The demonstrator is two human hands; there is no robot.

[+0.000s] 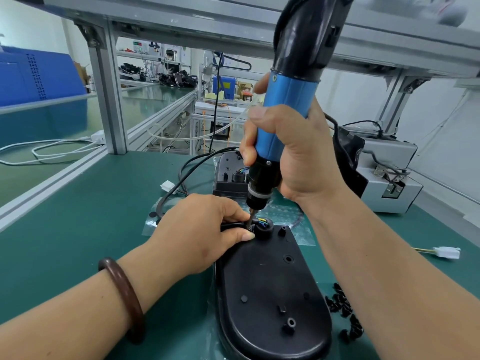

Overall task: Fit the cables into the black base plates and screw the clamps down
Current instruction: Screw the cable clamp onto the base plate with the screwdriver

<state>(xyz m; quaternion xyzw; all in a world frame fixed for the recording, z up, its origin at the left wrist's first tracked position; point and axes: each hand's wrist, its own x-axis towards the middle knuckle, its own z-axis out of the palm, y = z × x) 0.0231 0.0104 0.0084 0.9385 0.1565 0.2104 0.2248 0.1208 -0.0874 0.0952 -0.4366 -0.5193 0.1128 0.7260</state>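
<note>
A black oval base plate lies on the green mat in front of me. At its far end sits a round cable boss with coloured wires poking out. My left hand pinches the black cable and its clamp against the plate beside that boss. My right hand grips a blue and black electric screwdriver, held upright with its bit down at the clamp between my left fingertips. A second base plate with a cable fitted lies farther back.
Several black screws lie at the plate's right. A white connector on coloured wires lies at the far right, another white connector behind my left hand. A grey screw feeder box stands at the right. Aluminium frame posts rise at the left.
</note>
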